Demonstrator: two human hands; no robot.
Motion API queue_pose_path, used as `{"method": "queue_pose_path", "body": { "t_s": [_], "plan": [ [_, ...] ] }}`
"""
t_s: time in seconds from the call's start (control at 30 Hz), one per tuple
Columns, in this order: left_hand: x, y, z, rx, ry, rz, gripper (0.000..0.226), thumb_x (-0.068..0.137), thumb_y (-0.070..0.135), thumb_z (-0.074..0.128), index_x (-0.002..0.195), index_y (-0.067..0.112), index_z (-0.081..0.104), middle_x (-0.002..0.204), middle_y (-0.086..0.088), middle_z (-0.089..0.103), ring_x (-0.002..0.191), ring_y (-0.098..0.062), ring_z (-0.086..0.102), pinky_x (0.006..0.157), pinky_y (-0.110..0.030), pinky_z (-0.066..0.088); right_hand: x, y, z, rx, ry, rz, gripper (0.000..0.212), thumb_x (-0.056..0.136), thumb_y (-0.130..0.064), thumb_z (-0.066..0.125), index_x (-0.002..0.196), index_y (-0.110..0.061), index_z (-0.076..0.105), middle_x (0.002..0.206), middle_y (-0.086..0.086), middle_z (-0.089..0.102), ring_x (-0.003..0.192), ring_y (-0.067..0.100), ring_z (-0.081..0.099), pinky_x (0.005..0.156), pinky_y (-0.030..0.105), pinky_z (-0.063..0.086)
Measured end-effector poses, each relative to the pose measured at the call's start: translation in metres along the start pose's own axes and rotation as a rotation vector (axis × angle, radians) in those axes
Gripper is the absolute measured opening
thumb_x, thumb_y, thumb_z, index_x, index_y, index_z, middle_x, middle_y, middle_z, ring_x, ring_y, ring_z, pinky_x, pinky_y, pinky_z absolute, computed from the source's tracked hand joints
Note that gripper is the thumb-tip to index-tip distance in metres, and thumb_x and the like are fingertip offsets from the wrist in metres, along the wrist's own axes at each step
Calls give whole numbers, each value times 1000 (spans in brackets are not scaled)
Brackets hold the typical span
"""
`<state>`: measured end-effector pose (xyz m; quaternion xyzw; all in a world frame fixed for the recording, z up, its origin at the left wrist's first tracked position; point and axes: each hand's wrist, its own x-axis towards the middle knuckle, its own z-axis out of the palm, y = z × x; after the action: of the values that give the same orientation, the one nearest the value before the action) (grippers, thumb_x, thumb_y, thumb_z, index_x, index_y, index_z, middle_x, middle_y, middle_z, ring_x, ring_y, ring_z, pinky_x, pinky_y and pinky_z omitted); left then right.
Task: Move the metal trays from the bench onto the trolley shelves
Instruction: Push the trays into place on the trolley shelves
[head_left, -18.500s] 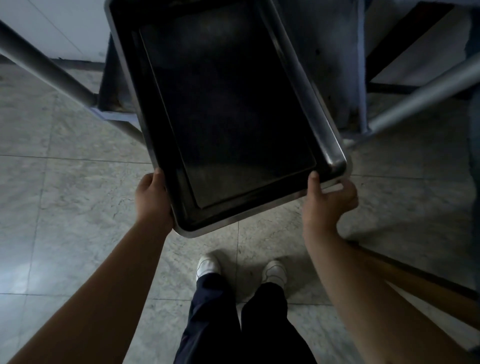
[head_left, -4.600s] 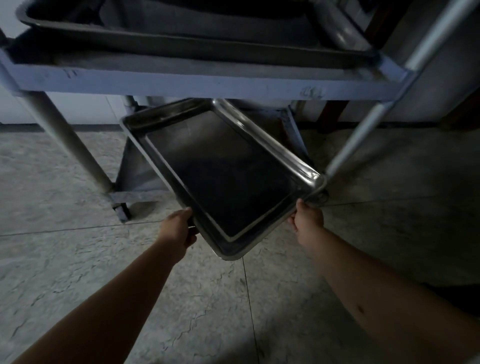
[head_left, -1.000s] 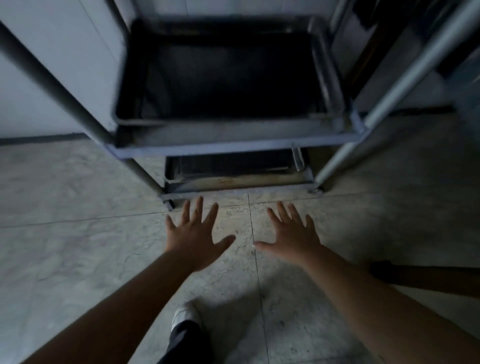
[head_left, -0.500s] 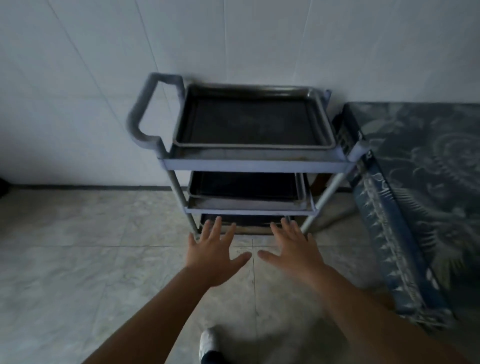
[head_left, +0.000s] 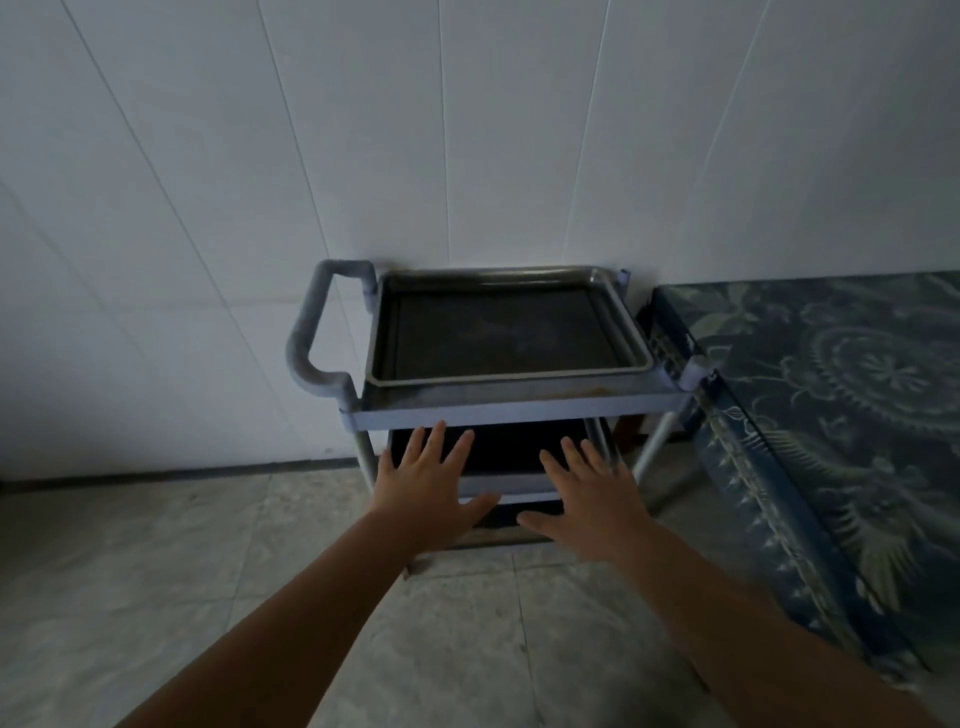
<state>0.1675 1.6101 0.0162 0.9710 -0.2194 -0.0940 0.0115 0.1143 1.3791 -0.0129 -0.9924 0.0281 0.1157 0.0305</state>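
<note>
Crosswise, tray (head_left: 498, 338) atop trolley (head_left: 511, 408)

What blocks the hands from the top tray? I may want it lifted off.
Nothing visible: the silver metal tray lies uncovered on the grey trolley's top shelf, both open hands just below.

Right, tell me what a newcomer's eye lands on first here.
Two open hands, the left hand and right hand, spread low in the middle, holding nothing. Behind them a grey trolley stands against the white wall, a metal tray on its top shelf. A blue patterned bench fills the right.
</note>
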Motion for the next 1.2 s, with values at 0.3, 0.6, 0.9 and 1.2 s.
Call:
{"method": "queue_pose_path", "body": {
  "t_s": [0.3,0.6,0.9,1.2],
  "plan": [
    [35,17,-11,-13,-16,-26,100,75,90,14,156,37,-10,168,-5,-11,153,-29,-7,118,-61,8,30,37,-26,72,-34,-19,116,58,-99,15,153,-36,-3,164,-3,-14,149,21,-15,115,59,0],
    [85,57,-10,-54,25,-76,100,76,89,22,155,38,-12,167,-3,-15,153,-28,-9,118,-61,10,73,99,-45,48,-18,-66,117,57,-100,19,154,-36,-2,164,-3,-12,149,21,-12,115,60,3],
    [136,46,9,-47,-47,-120,100,78,88,25,157,36,-7,168,-4,-12,153,-29,-8,118,-62,10,141,114,-36,13,-109,-112,120,56,-98,28,153,-34,-3,164,-3,-15,149,23,-13,114,60,4],
    [231,-7,37,-23,-159,-81,99,81,85,31,157,33,-7,168,-6,-13,153,-32,-7,118,-62,12,227,100,-13,13,-166,-73,111,75,-76,53,155,-26,-5,164,3,-13,150,26,-9,116,58,10]
  ]
}}
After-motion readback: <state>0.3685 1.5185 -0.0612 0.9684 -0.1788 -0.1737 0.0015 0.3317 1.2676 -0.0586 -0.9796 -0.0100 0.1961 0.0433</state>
